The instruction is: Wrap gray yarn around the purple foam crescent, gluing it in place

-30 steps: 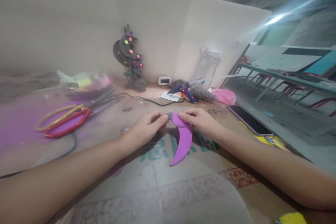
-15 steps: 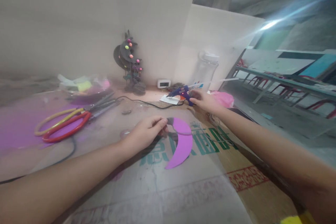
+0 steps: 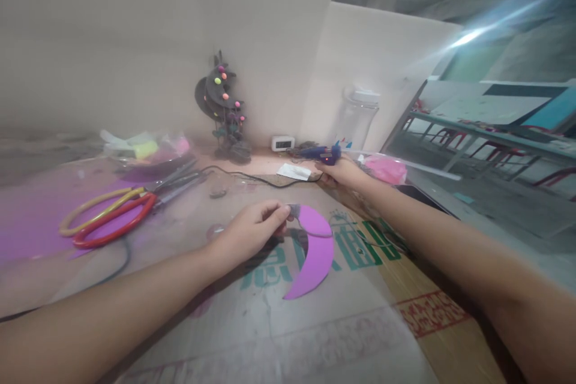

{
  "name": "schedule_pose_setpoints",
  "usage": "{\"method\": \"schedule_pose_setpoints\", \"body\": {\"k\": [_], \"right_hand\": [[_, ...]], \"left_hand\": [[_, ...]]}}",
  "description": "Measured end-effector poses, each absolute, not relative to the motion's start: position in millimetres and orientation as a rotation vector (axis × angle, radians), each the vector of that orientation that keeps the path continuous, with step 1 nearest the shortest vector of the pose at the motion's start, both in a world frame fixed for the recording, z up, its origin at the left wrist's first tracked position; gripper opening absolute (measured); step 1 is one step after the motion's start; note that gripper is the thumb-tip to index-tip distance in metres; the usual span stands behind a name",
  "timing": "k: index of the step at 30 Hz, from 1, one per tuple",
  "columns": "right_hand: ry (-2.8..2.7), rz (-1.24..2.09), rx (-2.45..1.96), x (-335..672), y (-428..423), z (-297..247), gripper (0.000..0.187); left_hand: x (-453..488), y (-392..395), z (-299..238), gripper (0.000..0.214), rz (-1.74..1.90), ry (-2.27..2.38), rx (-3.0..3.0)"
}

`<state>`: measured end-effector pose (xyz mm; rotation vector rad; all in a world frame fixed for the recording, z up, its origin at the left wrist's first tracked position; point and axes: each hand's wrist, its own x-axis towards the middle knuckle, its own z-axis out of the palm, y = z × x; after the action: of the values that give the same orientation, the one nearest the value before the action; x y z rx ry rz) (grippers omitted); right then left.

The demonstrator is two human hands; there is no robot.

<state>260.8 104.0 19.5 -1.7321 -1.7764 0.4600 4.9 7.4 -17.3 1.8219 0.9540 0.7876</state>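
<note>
My left hand (image 3: 254,231) pinches the upper tip of a purple crescent-shaped foam piece (image 3: 315,252) that rests on printed cardboard (image 3: 315,324). A small grey bit shows at the pinched tip. My right hand (image 3: 341,172) is stretched far across the table and closed around the handle of a blue glue gun (image 3: 324,153), which is lifted slightly with its nozzle pointing left. A black cord (image 3: 243,175) runs from the gun toward the left.
Red and yellow-handled scissors (image 3: 105,219) lie on a purple foam sheet (image 3: 27,216) at left. A clear bag of craft bits (image 3: 144,150), a dark decorated ornament (image 3: 222,105), a small white clock (image 3: 282,143), a clear bottle (image 3: 357,120) and a pink bag (image 3: 384,169) line the back.
My right hand left the foam crescent, reached to the back of the table and took hold of the glue gun, lifting it. My left hand kept its pinch on the crescent.
</note>
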Motion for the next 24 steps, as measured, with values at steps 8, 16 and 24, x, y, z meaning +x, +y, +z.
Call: {"method": "schedule_pose_setpoints", "body": {"k": [8, 16, 24], "right_hand": [[-1.838, 0.559, -1.604, 266, 13, 34, 0.03], [-1.987, 0.554, -1.524, 273, -42, 13, 0.022], [-1.983, 0.763, -1.382, 263, -48, 4, 0.027]], "left_hand": [[6, 4, -16, 0.035, 0.75, 0.959, 1.769], [4, 2, -12, 0.039, 0.703, 1.039, 1.864], [4, 0, -10, 0.036, 0.688, 1.059, 1.803]]}}
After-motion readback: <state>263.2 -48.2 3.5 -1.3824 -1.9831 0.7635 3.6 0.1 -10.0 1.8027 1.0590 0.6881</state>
